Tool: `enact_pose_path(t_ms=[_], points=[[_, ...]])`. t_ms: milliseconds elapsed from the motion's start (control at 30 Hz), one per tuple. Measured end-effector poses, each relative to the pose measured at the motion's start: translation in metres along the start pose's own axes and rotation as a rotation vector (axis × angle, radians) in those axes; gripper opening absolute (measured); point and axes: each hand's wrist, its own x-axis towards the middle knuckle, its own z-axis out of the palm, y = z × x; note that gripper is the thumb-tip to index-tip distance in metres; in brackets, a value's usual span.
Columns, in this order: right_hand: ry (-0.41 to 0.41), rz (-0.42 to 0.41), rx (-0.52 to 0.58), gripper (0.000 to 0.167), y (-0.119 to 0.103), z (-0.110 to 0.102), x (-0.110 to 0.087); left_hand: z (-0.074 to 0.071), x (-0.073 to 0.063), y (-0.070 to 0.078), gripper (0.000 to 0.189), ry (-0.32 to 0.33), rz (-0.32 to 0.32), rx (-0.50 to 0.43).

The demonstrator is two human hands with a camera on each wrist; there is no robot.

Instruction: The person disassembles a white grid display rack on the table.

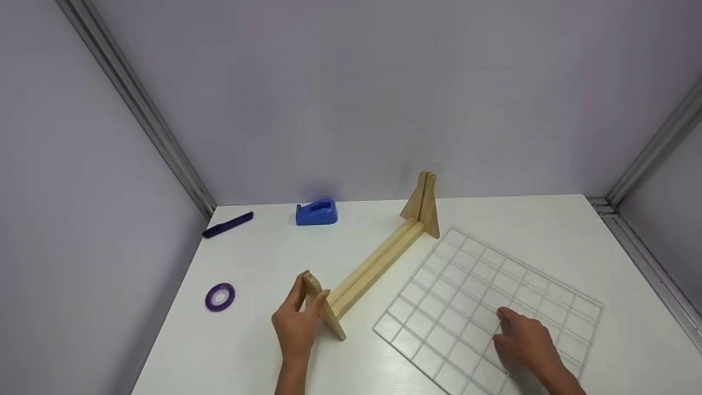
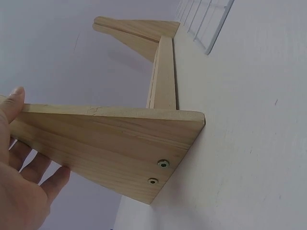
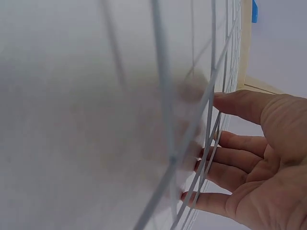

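There are two bare hands, each with its own grip. The left hand [image 1: 296, 326] has its grip clamped on the near end panel [image 2: 105, 143], pinching it near the top, thumb on one edge and the fingers on the opposite edge. The right hand [image 1: 526, 341] has thumb and fingers apart; the right wrist view shows the fingertips at the wires of one wire grid [image 1: 481, 300], and whether they press on it I cannot tell.

The near end panel belongs to one wooden frame [image 1: 378, 266], which stands on the bench [image 1: 252, 351] slantwise, running from the left hand toward the back. It has two end panels, the second being the far end panel [image 1: 430, 211], and two strips of wood lying side by side between them. Two metal fasteners [image 2: 163, 163] show on the outer face of the near panel. The single grid lies on the bench to the right of the frame, its far left corner near the far panel.

Left of the frame are three more articles, well apart: one purple ring [image 1: 209, 299], one blue tape dispenser [image 1: 317, 215] near the back wall [image 1: 351, 109], and one slim dark stick [image 1: 227, 225] near the bench's far left corner.
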Motion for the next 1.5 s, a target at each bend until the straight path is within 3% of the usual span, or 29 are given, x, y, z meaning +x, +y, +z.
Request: enact_pose_path(t_ms=[733, 867, 1100, 1267, 1500], points=[[-0.031, -0.066, -0.010, 0.052, 0.004, 0.003, -0.002, 0.000, -0.004, -0.001, 0.064, 0.018, 0.003, 0.015], [-0.048, -0.045, 0.001, 0.052, 0.003, 0.002, -0.001, -0.001, -0.004, 0.000, 0.065, -0.007, -0.045, -0.006], [-0.107, -0.038, 0.011, 0.061, -0.002, -0.004, -0.003, -0.009, 0.003, -0.005, 0.069, -0.152, -0.143, -0.036], [-0.104, -0.070, -0.049, 0.072, -0.006, -0.006, -0.005, -0.016, 0.006, -0.010, 0.083, -0.290, -0.145, -0.006], [-0.106, -0.021, -0.037, 0.094, -0.014, -0.005, -0.008, -0.024, 0.017, -0.019, 0.110, -0.503, -0.131, 0.130]])
